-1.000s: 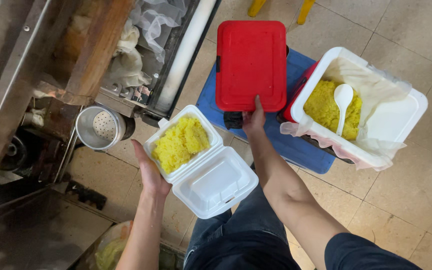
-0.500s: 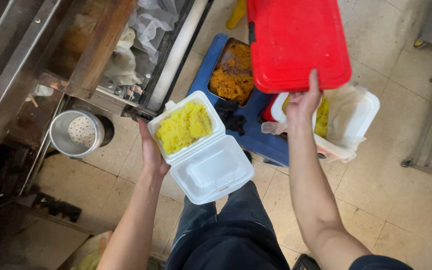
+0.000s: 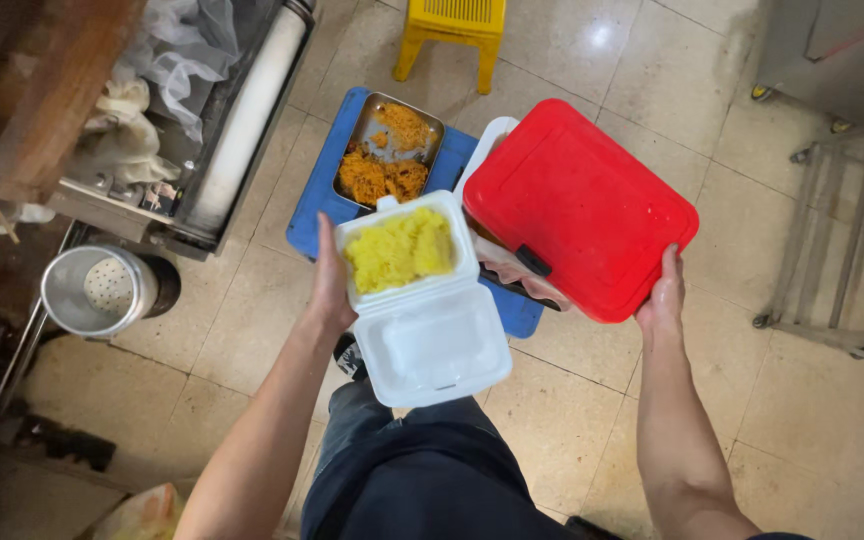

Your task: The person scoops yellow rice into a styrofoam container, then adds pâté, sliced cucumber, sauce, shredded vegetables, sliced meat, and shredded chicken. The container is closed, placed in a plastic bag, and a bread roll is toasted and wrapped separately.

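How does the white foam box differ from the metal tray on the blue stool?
The foam box is white and hinged open, with its empty lid half toward the person; the metal tray is shiny and has no lid in view. The box is held up in the left hand; the tray rests on the blue stool. The box holds yellow rice, the tray browner, orange food. Both are open-topped and hold food.

rice box (image 3: 422,300), red lid (image 3: 580,208) in hand

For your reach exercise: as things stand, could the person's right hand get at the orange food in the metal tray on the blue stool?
Probably not yet. The right hand is occupied gripping the red lid, though the metal tray itself lies uncovered.
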